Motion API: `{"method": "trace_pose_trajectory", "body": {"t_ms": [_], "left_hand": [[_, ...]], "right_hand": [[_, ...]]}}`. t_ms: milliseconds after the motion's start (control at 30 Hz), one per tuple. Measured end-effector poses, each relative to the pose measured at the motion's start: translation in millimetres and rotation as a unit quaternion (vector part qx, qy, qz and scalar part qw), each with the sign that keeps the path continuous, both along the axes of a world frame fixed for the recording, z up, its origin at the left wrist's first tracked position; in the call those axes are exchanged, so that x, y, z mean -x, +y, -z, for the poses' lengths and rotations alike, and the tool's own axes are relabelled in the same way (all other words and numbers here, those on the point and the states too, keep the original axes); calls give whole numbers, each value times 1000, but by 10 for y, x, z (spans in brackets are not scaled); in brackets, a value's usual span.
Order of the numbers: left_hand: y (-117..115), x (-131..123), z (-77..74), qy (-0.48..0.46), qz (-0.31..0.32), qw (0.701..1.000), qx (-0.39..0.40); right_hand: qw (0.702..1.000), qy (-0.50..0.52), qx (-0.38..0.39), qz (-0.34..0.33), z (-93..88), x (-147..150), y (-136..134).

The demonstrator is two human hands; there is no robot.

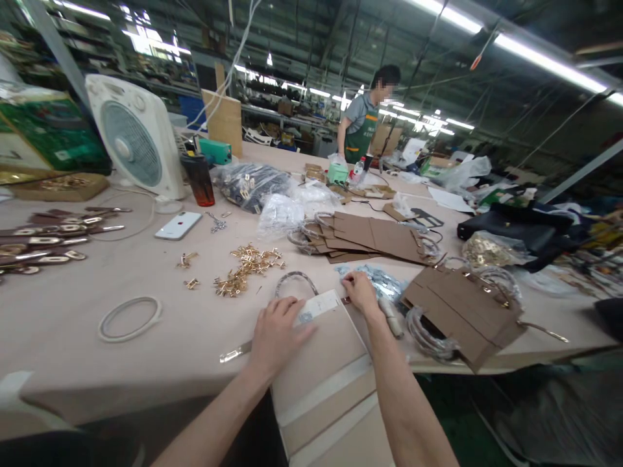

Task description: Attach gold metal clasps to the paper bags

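A beige bag piece [318, 363] with pale tape strips lies at the table's front edge, partly hanging over it. My left hand [280, 334] rests on its left side, fingers laid out and thumb apart. A wrapped bag handle [298, 275] arches from its far end. To the left, a strap with a metal tip [236, 352] sticks out from under my left hand. My right hand [361, 292] is at the far right corner, fingertips pinched together beside a heap of small bluish pieces [382, 282]. What they hold is too small to make out.
Brown bag bodies [379, 237] are stacked behind; another brown bag [462, 311] lies right. Gold hardware [248, 266], a phone [178, 226], a tape roll [130, 319], a tumbler [198, 178] and a fan [136, 136] occupy the left. Across the table stands a person [363, 123] in a green apron.
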State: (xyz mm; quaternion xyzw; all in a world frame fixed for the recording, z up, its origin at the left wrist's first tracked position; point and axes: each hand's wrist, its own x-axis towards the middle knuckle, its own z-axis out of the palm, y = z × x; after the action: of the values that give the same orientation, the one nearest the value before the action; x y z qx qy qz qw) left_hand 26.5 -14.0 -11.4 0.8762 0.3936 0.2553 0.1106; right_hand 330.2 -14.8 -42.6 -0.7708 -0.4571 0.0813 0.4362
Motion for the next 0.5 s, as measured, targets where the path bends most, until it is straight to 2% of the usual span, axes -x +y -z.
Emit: {"method": "trace_pose_trajectory", "body": {"t_ms": [100,167,233,300,367,500], "left_hand": [[-32,-33,-88,10,10,1000,-22],[-50,-109,-171,24,40,999,-14],[-55,-235,-253,37,81,996,12],[-45,-392,-313,52,107,992,38],[-33,-546,-336,71,103,991,53],[-32,-719,-274,82,53,993,62]], "right_hand": [[998,38,-46,9,-20,71,-139],[993,89,-78,9,-23,140,-272],[974,195,-118,-6,-26,232,-410],[938,313,-147,-29,-32,343,-521],[913,378,-147,-49,-45,455,-589],[912,387,-109,-83,-75,602,-622]]}}
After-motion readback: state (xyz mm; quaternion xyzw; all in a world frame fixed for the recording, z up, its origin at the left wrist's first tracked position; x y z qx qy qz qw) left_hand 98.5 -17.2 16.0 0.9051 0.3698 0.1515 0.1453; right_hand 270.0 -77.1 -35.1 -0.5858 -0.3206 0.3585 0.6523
